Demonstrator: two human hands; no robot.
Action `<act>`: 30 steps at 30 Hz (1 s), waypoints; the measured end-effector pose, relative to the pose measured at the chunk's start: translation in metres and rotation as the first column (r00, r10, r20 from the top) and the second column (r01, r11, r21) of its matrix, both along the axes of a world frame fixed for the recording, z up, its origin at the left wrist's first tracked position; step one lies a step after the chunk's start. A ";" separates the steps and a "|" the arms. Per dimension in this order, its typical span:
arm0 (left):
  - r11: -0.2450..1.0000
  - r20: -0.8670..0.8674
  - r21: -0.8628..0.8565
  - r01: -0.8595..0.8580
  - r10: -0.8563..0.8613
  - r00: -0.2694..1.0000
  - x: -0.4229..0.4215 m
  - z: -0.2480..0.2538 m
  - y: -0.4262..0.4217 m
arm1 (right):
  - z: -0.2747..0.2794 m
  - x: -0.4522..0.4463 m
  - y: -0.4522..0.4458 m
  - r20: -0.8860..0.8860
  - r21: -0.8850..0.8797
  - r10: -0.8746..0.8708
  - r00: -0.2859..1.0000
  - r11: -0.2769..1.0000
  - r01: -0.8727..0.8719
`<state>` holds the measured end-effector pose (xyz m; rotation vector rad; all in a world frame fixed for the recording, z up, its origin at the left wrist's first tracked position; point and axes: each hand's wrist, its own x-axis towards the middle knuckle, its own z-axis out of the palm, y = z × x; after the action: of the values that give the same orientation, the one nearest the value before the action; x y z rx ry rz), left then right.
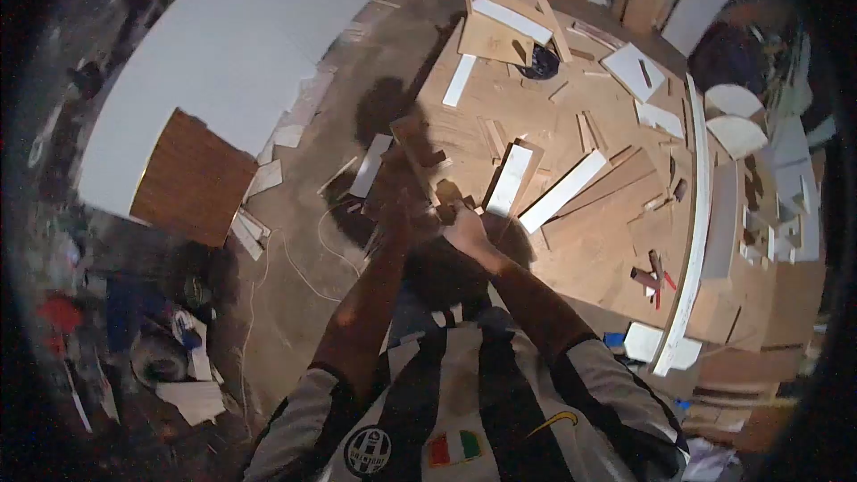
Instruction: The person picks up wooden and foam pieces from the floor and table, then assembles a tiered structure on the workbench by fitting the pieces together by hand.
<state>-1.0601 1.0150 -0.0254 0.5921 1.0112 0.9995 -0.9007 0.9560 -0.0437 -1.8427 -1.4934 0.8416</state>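
My right hand is closed at the near left edge of the wooden worktable. Just beyond its fingers is a small yellowish-brown object, and what the fingers grip cannot be made out. My left hand lies in deep shadow to the left, so its fingers do not show clearly. Past both hands, a narrow wooden strip runs along the table's edge. Right of my right hand lie a short white-faced board and a longer white-faced strip.
A dark-handled tool with red parts rests at the right. Along that side runs a long white strip. A large white panel and a brown board stand left. Thin cord trails over the floor, among wood scraps.
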 end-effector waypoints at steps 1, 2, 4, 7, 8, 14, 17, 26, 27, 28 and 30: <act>1.000 -0.022 -0.003 -0.015 0.015 1.000 -0.002 -0.016 0.018 | -0.011 -0.007 0.007 0.023 -0.031 -0.046 0.999 0.998 0.047; 1.000 -0.049 -0.002 -0.031 0.031 0.998 -0.003 -0.030 0.033 | -0.019 -0.008 0.011 0.158 -0.034 -0.012 0.987 0.999 0.018; 0.998 -0.112 -0.004 -0.061 0.060 0.992 -0.007 -0.063 0.057 | 0.010 -0.019 0.016 0.209 -0.080 -0.040 0.977 0.995 0.058; 0.997 -0.178 -0.018 -0.073 0.069 0.982 -0.010 -0.094 0.083 | 0.102 -0.053 0.032 0.198 -0.119 -0.128 0.972 0.981 0.153; 0.998 -0.182 -0.023 -0.059 0.054 0.982 -0.011 -0.102 0.089 | 0.096 -0.054 0.041 0.230 -0.177 -0.132 0.964 0.969 0.175; 0.983 -0.075 -0.060 0.171 -0.176 0.982 0.000 -0.148 0.097 | -0.013 -0.043 0.052 0.453 -0.500 -0.083 0.888 0.801 0.330; 0.958 -0.010 -0.096 0.272 -0.274 0.962 0.007 -0.154 0.102 | -0.029 -0.044 0.049 0.485 -0.504 -0.114 0.867 0.774 0.384; 0.852 -0.283 -0.137 0.505 -0.522 0.805 -0.014 -0.053 0.117 | -0.070 -0.038 0.010 0.559 -0.283 -0.139 0.817 0.895 0.345; 0.829 -0.280 -0.168 0.533 -0.558 0.781 -0.012 -0.042 0.117 | -0.069 -0.038 0.008 0.552 -0.205 -0.209 0.807 0.904 0.375; 0.804 -0.276 -0.197 0.561 -0.594 0.755 -0.011 -0.032 0.118 | -0.067 -0.038 0.007 0.555 -0.199 -0.218 0.803 0.902 0.383; 0.885 -0.354 0.085 0.457 -0.401 0.844 0.003 -0.041 0.113 | -0.060 -0.033 0.004 0.577 -0.238 -0.200 0.792 0.886 0.398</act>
<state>-1.0566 1.1280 -0.0666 1.1032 1.0253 0.5927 -0.9342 0.9596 -0.1040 -2.6759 -1.3440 0.4585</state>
